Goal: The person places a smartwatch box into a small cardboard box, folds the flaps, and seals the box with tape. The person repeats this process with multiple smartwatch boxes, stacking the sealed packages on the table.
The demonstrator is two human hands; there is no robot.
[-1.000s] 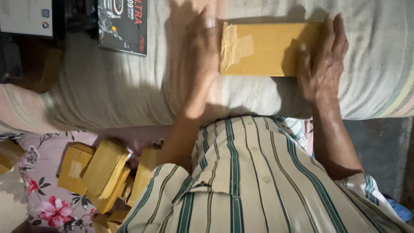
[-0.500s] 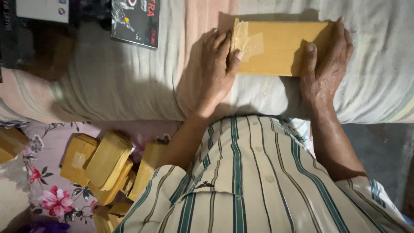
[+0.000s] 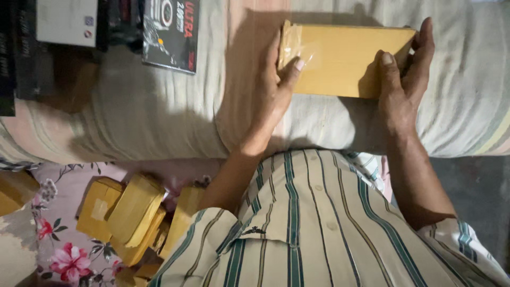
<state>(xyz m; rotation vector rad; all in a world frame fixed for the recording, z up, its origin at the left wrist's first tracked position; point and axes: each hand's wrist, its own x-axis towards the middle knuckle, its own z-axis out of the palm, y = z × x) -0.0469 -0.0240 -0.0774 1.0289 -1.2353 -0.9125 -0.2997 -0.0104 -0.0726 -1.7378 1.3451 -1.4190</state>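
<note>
Nearest us, at the lower left of the frame, we've got a heap of small tan cardboard parcels (image 3: 133, 212) on a flowered cloth (image 3: 50, 255). Up top, the flat tan cardboard box (image 3: 345, 61) lies on the striped cushion (image 3: 133, 117), long axis left to right. Our left hand (image 3: 276, 85) clamps the taped end, right hand (image 3: 406, 79) the other. Open room to the right; a black printed carton (image 3: 170, 32) sits upper left.
</note>
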